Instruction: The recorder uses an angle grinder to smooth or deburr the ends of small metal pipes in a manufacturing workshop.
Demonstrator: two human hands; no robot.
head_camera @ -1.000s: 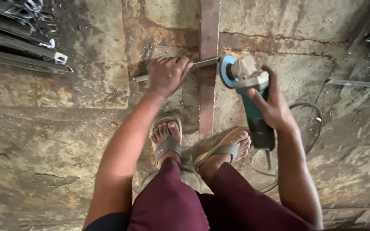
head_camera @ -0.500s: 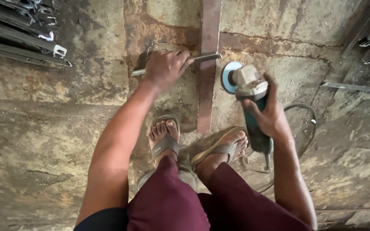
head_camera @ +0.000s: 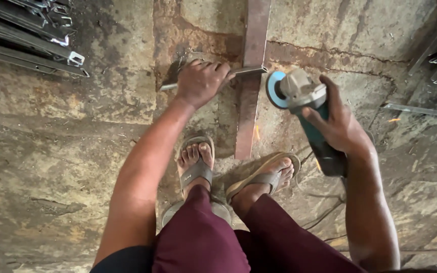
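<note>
Seen from above, crouched low over a stained and cracked concrete floor [head_camera: 77,151], feet in grey sandals [head_camera: 198,172] planted close together, knees in dark red trousers [head_camera: 208,237] filling the bottom of the view.

Left hand [head_camera: 201,81] pressed palm-down on a short metal piece [head_camera: 249,71], fingers curled over it and pinning it flat; piece lying crosswise, its near end poking out to the left of the hand, its far end resting on top of a long rusty flat bar [head_camera: 251,101]. Flat bar running away from the feet toward the top edge, at right angles to the held piece.

Right hand [head_camera: 337,124] wrapped tight round the dark teal body of an angle grinder [head_camera: 304,108], fingers closed about the handle, thumb up along the side. Grinder's blue-guarded disc [head_camera: 275,90] just beside the free end of the metal piece, near the flat bar; touching or not, impossible to tell from here. A few orange sparks [head_camera: 257,132] visible low beside the bar. Power cord [head_camera: 324,212] trailing across the floor behind the right foot.

Stacked at upper left, a bundle of grey steel sections [head_camera: 26,35], ends facing the worker, well apart from the hands. More steel lengths [head_camera: 436,65] at upper right, one thin strip lying loose on the floor close to the right wrist.
</note>
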